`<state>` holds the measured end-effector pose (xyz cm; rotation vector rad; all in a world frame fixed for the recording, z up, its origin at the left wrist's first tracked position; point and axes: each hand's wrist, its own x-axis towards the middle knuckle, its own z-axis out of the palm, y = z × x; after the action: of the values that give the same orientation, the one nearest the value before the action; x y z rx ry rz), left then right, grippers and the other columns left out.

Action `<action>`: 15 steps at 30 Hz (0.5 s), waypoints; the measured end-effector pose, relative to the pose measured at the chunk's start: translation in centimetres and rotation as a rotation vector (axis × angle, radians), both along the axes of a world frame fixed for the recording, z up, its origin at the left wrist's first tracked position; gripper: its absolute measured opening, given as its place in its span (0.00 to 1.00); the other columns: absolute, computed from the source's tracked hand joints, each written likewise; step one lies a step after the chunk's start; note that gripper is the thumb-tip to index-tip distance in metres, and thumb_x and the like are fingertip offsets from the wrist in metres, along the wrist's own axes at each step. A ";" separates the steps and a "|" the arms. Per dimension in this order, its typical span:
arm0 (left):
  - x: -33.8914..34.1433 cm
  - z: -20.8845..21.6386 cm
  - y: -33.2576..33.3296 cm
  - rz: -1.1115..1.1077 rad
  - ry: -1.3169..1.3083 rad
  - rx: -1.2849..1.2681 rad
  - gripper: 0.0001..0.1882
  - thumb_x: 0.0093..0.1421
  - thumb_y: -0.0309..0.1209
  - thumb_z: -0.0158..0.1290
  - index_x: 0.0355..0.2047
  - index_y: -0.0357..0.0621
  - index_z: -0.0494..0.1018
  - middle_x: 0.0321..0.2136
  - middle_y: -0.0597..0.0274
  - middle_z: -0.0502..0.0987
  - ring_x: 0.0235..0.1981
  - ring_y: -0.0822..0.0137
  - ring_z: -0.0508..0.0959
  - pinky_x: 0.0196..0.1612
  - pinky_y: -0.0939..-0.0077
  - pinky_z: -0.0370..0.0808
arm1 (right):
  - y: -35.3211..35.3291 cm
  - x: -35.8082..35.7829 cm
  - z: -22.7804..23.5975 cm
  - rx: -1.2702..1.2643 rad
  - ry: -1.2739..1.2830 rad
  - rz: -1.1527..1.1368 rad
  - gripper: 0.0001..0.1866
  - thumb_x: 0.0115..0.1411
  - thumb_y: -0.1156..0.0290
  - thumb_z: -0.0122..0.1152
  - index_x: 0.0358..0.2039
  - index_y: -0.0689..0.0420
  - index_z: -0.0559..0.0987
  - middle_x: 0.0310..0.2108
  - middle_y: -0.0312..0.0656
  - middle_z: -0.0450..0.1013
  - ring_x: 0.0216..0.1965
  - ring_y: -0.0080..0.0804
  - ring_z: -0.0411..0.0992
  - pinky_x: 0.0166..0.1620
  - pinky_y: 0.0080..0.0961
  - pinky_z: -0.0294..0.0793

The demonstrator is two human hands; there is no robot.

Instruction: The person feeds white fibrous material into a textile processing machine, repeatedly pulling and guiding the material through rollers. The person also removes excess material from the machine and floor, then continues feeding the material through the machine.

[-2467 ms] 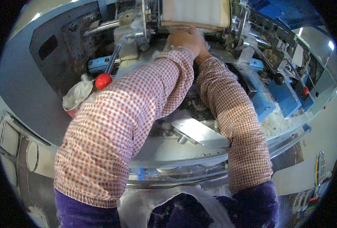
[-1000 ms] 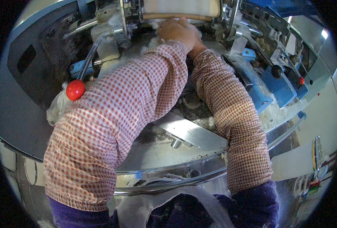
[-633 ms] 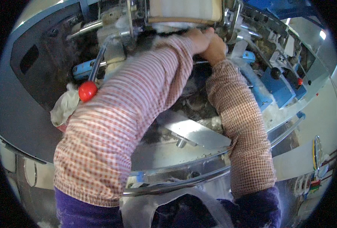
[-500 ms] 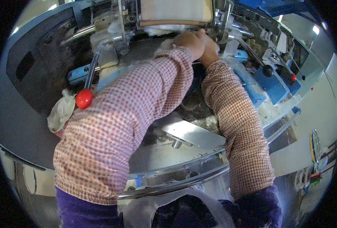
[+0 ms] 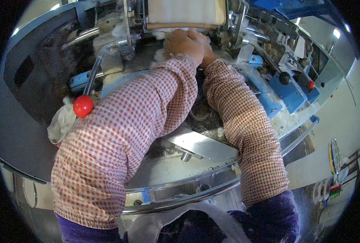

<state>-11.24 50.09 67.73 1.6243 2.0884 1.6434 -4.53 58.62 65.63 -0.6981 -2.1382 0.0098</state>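
Observation:
My left hand (image 5: 185,45) and my right hand (image 5: 204,45) are pressed close together at the far middle of a machine. They sit just below a cream-coloured panel (image 5: 186,11) with a brown lower edge. Both hands look closed, fingers curled away from view. What they grip, if anything, is hidden. White fibre fluff (image 5: 159,56) shows at the left side of my left hand, and more white fibre (image 5: 159,34) lies under the panel's edge. Checked sleeves cover both forearms.
A lever with a red ball knob (image 5: 83,106) stands beside my left forearm, next to a whitish bag (image 5: 62,121). On the right are a black-knobbed lever (image 5: 284,77) and blue brackets (image 5: 289,91). A flat metal plate (image 5: 204,143) and a curved rail (image 5: 184,203) lie nearer.
Both hands have shifted slightly left beneath the panel, still together. The whole view has also moved a little, with the machine sitting slightly further left in it.

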 end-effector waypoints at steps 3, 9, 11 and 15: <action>0.5 -0.5 0.6 0.108 -0.027 0.111 0.27 0.61 0.47 0.40 0.47 0.33 0.68 0.45 0.34 0.70 0.48 0.41 0.71 0.54 0.57 0.66 | -1.2 0.7 0.4 0.132 -0.045 -0.031 0.14 0.54 0.62 0.52 0.38 0.53 0.77 0.32 0.55 0.74 0.34 0.52 0.74 0.38 0.43 0.73; 0.4 -0.1 -0.9 -0.082 -0.107 0.090 0.27 0.61 0.46 0.40 0.44 0.31 0.70 0.45 0.33 0.70 0.50 0.43 0.70 0.54 0.58 0.65 | -2.5 -0.1 1.4 0.046 -0.046 -0.213 0.14 0.54 0.60 0.53 0.37 0.53 0.77 0.31 0.52 0.75 0.32 0.50 0.75 0.37 0.41 0.74; 0.2 0.4 -1.7 -0.203 -0.089 0.076 0.29 0.61 0.47 0.40 0.44 0.29 0.70 0.45 0.33 0.70 0.50 0.42 0.70 0.54 0.57 0.65 | -2.9 0.0 1.5 0.049 -0.068 -0.262 0.14 0.54 0.60 0.53 0.37 0.53 0.77 0.31 0.51 0.75 0.33 0.49 0.75 0.38 0.40 0.74; 0.4 1.0 -2.1 -0.263 0.057 -0.136 0.28 0.65 0.45 0.33 0.47 0.30 0.68 0.47 0.36 0.69 0.49 0.47 0.70 0.53 0.60 0.68 | -4.7 1.2 1.5 0.067 -0.008 -0.303 0.14 0.53 0.59 0.53 0.37 0.53 0.77 0.31 0.51 0.76 0.35 0.49 0.75 0.40 0.40 0.74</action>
<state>-10.89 48.03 68.76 1.8267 1.8654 1.3599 -3.32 53.88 67.13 -0.9766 -2.0107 -0.2264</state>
